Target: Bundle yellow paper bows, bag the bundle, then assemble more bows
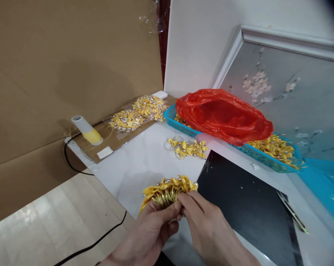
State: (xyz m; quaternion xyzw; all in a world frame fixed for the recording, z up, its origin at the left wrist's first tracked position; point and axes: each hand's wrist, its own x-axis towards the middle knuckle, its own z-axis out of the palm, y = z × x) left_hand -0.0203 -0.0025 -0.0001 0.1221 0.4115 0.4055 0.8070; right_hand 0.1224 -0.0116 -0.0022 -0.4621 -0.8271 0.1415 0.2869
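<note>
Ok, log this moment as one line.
left hand: holding yellow bow bunch | right hand: touching same bunch | nearby: black sheet, loose yellow bows

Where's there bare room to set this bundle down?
White tabletop, between the cardboard, loose bows and left hand; also most of the black mat left of the metal tool, bar small specks. The back is crowded: bagged bows, red bag, blue basket.

makeshift indoor craft workspace, white table (pixel 128 159) beneath the fingers (pixel 171 211), thread cone (pixel 93 137) and bagged yellow bows (pixel 126 120) beyond them to the left, blue perforated basket (pixel 259 158) of ribbon pieces (pixel 276 149) beyond to the right, framed blossom picture (pixel 283 107) behind it, wood-look floor (pixel 56 229) left of the fingers
</note>
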